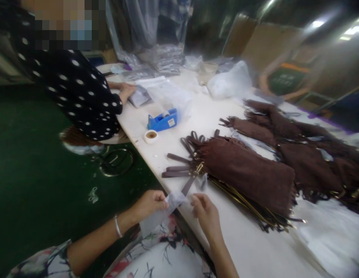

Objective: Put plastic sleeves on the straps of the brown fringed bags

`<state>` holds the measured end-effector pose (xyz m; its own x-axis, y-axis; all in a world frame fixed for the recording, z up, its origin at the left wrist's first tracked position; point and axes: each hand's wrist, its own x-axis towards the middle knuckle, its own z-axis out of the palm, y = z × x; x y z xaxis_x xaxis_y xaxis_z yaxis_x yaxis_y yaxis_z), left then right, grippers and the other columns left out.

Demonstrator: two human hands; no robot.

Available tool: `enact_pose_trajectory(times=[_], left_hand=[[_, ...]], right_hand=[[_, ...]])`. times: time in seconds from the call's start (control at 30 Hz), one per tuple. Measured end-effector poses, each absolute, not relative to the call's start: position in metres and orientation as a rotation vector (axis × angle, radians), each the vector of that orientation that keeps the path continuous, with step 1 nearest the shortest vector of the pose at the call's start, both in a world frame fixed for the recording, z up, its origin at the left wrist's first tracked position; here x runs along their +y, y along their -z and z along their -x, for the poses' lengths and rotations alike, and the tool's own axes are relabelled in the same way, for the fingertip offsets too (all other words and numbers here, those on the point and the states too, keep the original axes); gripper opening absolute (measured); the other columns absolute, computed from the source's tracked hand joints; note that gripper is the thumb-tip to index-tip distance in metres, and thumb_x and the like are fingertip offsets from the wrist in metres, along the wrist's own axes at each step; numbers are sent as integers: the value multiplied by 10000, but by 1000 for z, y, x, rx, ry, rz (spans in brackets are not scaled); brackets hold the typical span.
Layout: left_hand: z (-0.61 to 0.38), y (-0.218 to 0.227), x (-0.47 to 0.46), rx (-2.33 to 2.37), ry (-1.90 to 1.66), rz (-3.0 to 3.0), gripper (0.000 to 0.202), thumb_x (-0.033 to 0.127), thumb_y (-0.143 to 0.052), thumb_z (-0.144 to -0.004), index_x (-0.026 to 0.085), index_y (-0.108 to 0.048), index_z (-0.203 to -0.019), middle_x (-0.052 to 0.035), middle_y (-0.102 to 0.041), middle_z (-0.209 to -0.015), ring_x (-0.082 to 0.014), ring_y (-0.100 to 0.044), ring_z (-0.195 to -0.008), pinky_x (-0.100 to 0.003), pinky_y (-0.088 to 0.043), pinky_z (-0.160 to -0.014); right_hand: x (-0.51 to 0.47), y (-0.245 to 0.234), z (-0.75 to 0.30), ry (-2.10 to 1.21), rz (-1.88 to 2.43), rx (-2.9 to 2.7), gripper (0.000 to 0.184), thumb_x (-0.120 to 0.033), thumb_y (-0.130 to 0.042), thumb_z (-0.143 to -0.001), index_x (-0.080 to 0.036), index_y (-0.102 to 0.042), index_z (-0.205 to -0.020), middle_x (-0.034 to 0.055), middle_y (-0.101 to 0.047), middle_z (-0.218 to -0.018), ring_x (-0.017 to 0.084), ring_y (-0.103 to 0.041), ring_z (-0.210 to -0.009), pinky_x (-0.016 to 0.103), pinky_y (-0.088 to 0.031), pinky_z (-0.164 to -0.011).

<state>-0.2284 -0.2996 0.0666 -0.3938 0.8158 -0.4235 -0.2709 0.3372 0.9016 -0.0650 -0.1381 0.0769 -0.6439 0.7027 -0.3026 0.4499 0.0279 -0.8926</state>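
My left hand (150, 205) and my right hand (205, 210) are both closed in a pinch on a small clear plastic bag (167, 210) at the near edge of the white table (214, 116). A brown strap (187, 186) reaches from the bag's top to a pile of brown fringed suede bags (249, 173) with gold chains, just beyond my hands. More brown straps (176, 164) lie fanned out left of that pile.
A blue tape dispenser (162, 120) and a roll of tape (150, 136) sit mid-table. Another person in a dotted black top (77, 92) works at the far left with a hand on flat plastic bags (140, 96). More brown fringed pieces (307, 146) and clear bags (228, 83) cover the right and far side.
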Motion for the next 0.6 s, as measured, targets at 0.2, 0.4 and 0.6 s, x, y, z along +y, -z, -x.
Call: enact_pose_trajectory(times=[0.2,0.4,0.6], left_hand=[[244,-72,-322,1854,-1211,-754,231,362,-612,-817,153,-632,-721,3,-599,-692,-160,-534,-692,-250,-382,-651],[254,-75,-338,2065,-1093,-1065,290,368,-468,-928,185,-657,-807,-24,-641,-811,-178,-581,-798,-271,-407,-758],[247,-81,-335,2102,-1127,-1083,290,356,-414,-965,196,-643,-887,-25,-643,-870,-172,-584,-842,-274,-418,-794]], right_hand=[[-114,-50,108,-1303,1287,-2330,430,-595,-570,-780,-205,-626,-952,34,-664,-724,199,-614,-589,287,-420,-530],[-115,-52,114,-1246,1181,-2492,313,-505,-551,-822,-202,-630,-827,37,-668,-726,218,-630,-681,292,-409,-581],[-152,-100,91,-1065,1209,-2369,494,-533,-561,-834,-223,-547,-1219,57,-673,-969,185,-611,-669,285,-419,-592]])
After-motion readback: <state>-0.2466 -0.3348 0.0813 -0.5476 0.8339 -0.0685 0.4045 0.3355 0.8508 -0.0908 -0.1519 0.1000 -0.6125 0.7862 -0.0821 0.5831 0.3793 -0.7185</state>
